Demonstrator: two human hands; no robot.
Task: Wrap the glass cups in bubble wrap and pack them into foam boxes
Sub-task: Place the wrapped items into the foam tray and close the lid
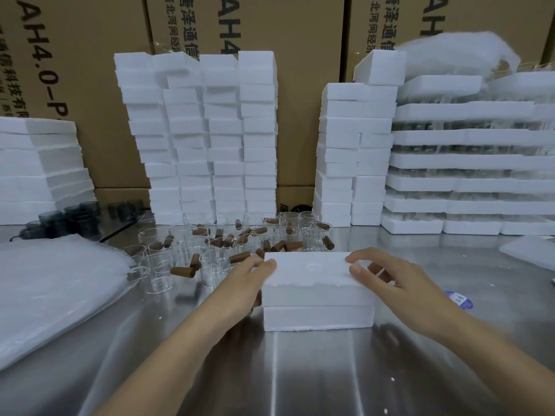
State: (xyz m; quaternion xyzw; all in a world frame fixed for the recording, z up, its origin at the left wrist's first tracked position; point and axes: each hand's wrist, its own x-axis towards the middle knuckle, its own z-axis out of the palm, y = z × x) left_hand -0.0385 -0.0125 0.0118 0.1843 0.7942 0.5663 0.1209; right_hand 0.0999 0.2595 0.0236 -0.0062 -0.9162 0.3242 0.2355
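Head view: at the centre of the frame a white foam box, rectangular and grainy with a rough seam between lid and base, sits on the brushed steel table. The left hand grips its left end with the thumb on the lid. The right hand holds the right end, its thumb and forefinger on top. Just behind stand clear glass cups among brown cylindrical pieces. Crinkled bubble wrap lies at the left. Blocky foam stacks rise in the upper middle.
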